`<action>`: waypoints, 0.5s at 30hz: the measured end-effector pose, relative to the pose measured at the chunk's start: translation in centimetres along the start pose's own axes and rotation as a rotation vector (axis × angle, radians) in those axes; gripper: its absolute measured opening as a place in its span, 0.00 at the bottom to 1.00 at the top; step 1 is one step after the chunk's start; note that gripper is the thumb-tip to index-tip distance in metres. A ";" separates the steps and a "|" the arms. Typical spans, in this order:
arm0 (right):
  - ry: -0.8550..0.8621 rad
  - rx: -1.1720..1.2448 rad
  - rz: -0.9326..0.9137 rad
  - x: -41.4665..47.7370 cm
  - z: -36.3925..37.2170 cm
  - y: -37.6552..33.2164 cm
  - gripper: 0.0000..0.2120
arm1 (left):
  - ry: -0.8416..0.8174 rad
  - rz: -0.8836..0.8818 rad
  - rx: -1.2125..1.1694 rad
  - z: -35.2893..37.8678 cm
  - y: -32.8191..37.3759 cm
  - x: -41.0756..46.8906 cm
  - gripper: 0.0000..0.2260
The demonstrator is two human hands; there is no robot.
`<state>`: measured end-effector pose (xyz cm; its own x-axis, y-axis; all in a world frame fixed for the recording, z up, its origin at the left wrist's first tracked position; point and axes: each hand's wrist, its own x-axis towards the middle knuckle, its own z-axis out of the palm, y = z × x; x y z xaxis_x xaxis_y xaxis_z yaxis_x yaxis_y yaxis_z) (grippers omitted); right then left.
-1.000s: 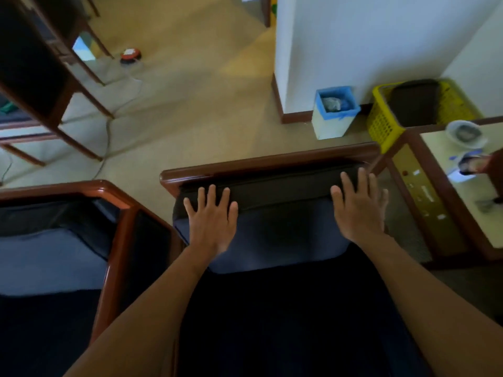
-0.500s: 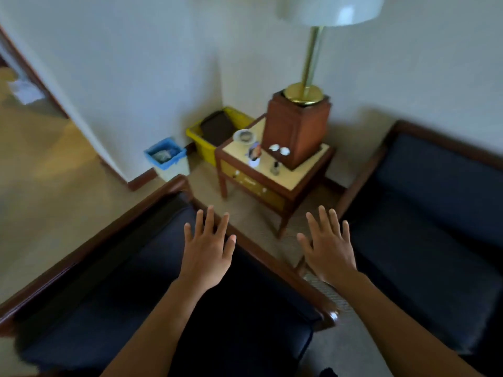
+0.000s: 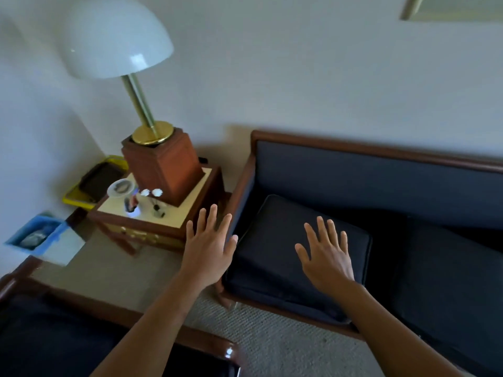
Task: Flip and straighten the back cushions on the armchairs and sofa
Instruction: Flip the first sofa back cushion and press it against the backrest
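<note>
A wood-framed sofa [image 3: 367,149] with dark navy upholstery stands against the wall on the right. Its back cushion [image 3: 381,183] stands upright along the frame. A navy seat cushion [image 3: 275,240] lies at the sofa's left end. My left hand [image 3: 209,246] hovers open, fingers spread, over the sofa's left arm. My right hand [image 3: 326,254] is open above the seat cushion; I cannot tell whether it touches. The armchair [image 3: 81,303] shows only its wooden arm and dark seat at bottom left.
A wooden side table [image 3: 163,227] sits between armchair and sofa, carrying a brass lamp [image 3: 136,104] on a wooden block, a bowl and small items. A yellow basket [image 3: 73,198] and a blue bin [image 3: 35,238] stand by the wall. Beige carpet [image 3: 272,336] lies in front.
My view has swung right from the armchair to the sofa. Both hands left the armchair's back cushion and now hover open over the sofa's left end.
</note>
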<state>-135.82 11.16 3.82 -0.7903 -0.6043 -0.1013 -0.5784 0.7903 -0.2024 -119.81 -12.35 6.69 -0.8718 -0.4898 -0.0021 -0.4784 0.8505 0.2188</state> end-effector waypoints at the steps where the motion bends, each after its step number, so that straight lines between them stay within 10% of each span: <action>1: 0.002 0.011 0.023 0.6 -0.2 1.9 0.33 | -0.012 0.014 0.001 0.4 1.6 1.5 0.32; 15: -0.032 0.169 0.342 11.6 2.4 19.7 0.32 | -0.201 0.107 0.013 10.3 12.2 22.4 0.28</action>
<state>-155.91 19.43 -3.69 -0.9236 -0.3135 -0.2205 -0.2386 0.9205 -0.3093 -146.28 -10.98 -0.78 -0.9205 -0.3498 -0.1743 -0.3823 0.8985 0.2157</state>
